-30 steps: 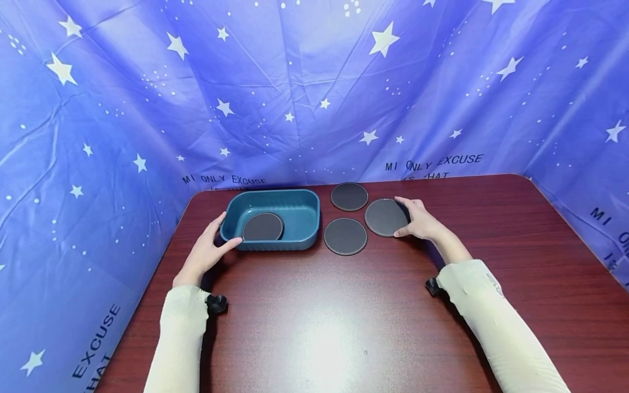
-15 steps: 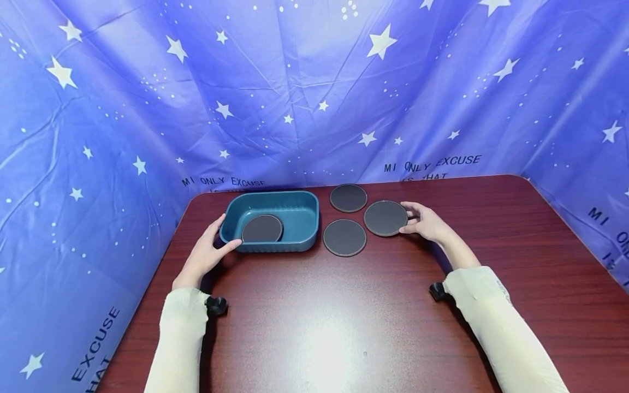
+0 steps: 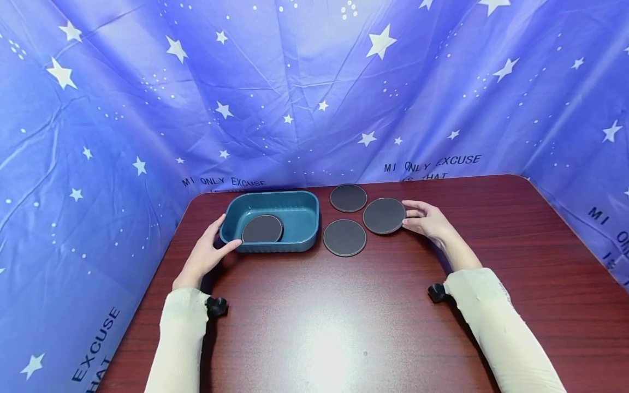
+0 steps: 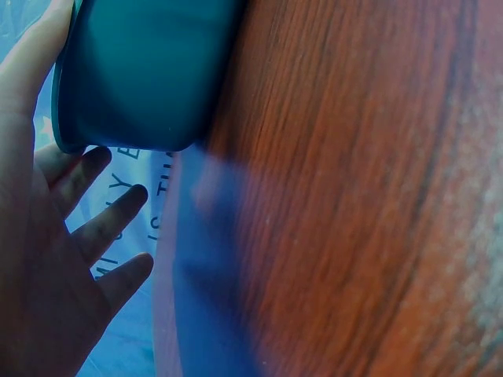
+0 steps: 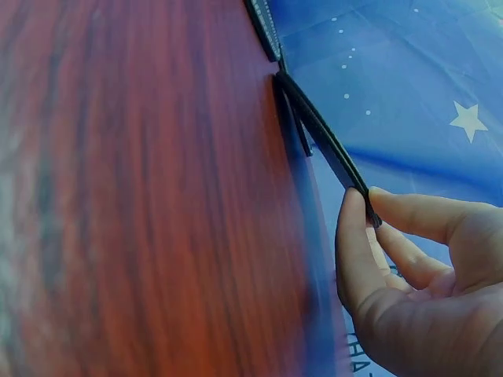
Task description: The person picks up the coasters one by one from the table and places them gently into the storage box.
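Note:
A teal plastic basin (image 3: 295, 246) stands at the back left of the table. My left hand (image 3: 208, 248) holds its near left corner, thumb over the front rim and index finger at the side; the other fingers (image 4: 122, 283) spread apart in the left wrist view. One dark round coaster (image 3: 262, 227) lies inside the basin. My right hand (image 3: 429, 222) pinches the right edge of another coaster (image 3: 385, 216) between thumb and fingertips. In the right wrist view this coaster (image 5: 326, 137) slants, its held edge raised off the table.
Two more coasters lie flat between the basin and the held one: one at the back (image 3: 349, 197), one nearer (image 3: 345, 237). The reddish-brown wooden table (image 3: 314, 305) meets a blue star-patterned cloth (image 3: 304, 109) behind and at both sides.
My right fingers have drawn in from over the coaster to its right edge and lifted that edge, shifting the coaster slightly up in view. The left hand and basin stay put.

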Demonstrator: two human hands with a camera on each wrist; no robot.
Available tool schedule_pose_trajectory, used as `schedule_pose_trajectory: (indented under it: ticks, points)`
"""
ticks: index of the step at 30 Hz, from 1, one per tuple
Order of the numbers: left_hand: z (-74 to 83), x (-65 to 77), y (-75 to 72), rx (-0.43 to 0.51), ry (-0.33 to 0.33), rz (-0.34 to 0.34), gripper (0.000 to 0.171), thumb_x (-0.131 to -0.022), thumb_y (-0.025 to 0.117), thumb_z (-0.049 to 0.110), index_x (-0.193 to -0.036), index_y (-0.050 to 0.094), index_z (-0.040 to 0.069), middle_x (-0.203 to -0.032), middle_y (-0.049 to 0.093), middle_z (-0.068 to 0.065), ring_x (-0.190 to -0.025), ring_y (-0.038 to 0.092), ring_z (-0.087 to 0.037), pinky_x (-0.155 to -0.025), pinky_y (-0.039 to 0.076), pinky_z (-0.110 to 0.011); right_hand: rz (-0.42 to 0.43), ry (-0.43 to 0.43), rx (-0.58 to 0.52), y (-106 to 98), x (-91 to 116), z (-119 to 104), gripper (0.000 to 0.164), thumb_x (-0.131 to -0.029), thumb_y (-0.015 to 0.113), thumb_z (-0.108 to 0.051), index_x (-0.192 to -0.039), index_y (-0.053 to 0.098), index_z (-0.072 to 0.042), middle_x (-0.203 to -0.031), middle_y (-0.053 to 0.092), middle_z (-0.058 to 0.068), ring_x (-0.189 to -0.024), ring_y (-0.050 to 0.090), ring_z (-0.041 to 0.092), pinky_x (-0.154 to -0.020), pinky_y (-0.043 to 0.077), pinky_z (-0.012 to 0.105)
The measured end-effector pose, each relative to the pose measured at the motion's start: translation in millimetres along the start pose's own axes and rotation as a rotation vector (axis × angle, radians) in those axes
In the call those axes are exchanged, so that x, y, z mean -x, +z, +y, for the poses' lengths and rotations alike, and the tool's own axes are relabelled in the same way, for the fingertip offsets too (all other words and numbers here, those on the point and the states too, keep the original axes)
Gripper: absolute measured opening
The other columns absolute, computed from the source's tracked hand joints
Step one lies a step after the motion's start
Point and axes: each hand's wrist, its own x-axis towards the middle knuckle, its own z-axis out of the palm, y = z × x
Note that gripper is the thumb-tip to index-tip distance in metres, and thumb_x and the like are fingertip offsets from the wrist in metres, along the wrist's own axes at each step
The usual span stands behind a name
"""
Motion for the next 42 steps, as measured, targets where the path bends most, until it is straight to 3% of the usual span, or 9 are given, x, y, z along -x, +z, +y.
schedule_pose_trajectory:
  ticks: [11, 24, 42]
  points:
    - [-2.3, 1.0, -0.6, -0.004, -0.01, -0.005, 0.094, -0.089, 0.069, 0.053, -0.161, 0.017, 0.021, -0.166, 0.023, -0.013, -0.148, 0.03, -0.041, -0.119, 0.026, -0.063, -0.023, 0.004, -0.122, 9.8, 0.8, -13.8, 0.07, -0.091, 0.06, 0.012, -0.153, 0.027, 0.004, -0.088, 0.07, -0.005, -0.082, 0.07, 0.004, -0.082, 0.059, 0.019]
    - [-1.7, -0.7, 0.5, 0.013, -0.013, -0.006, 0.095, -0.089, 0.069, 0.054, -0.161, 0.016, 0.024, -0.166, 0.023, -0.012, -0.149, 0.03, -0.04, -0.119, 0.025, -0.063, -0.065, -0.038, -0.134, 32.5, -5.1, -33.7, 0.065, -0.094, 0.057, 0.012, -0.152, 0.029, 0.004, -0.09, 0.07, -0.005, -0.084, 0.069, 0.004, -0.083, 0.058, 0.018]
    - [1.0, -1.0, -0.8, 0.005, -0.018, -0.007, 0.095, -0.088, 0.069, 0.054, -0.161, 0.017, 0.022, -0.166, 0.023, -0.011, -0.149, 0.03, -0.039, -0.119, 0.026, -0.063, -0.147, -0.054, -0.166, 97.7, -28.9, -48.4, 0.066, -0.093, 0.052, 0.016, -0.154, 0.028, 0.005, -0.089, 0.071, -0.005, -0.081, 0.07, 0.006, -0.082, 0.059, 0.02]
